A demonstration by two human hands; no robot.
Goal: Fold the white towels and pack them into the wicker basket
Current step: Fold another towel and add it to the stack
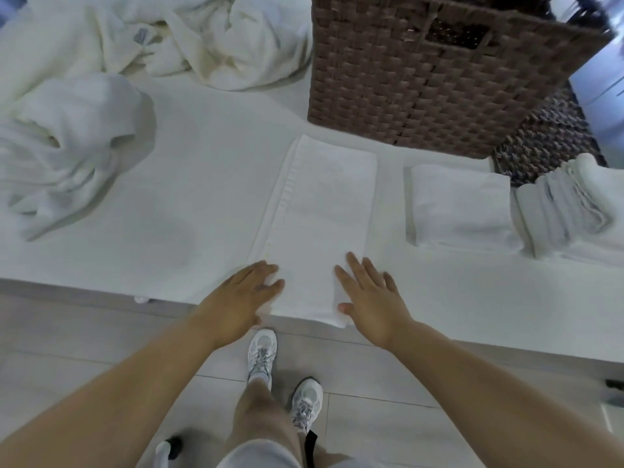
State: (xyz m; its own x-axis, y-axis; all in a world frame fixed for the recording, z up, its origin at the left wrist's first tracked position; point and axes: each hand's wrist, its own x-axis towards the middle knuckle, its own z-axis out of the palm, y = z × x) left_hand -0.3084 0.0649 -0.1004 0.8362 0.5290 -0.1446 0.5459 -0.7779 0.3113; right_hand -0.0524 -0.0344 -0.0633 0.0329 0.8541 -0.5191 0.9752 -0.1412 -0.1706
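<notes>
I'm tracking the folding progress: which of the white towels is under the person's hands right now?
The long flat towel in front of the wicker basket; both hands rest on its near end. The others lie untouched.
</notes>
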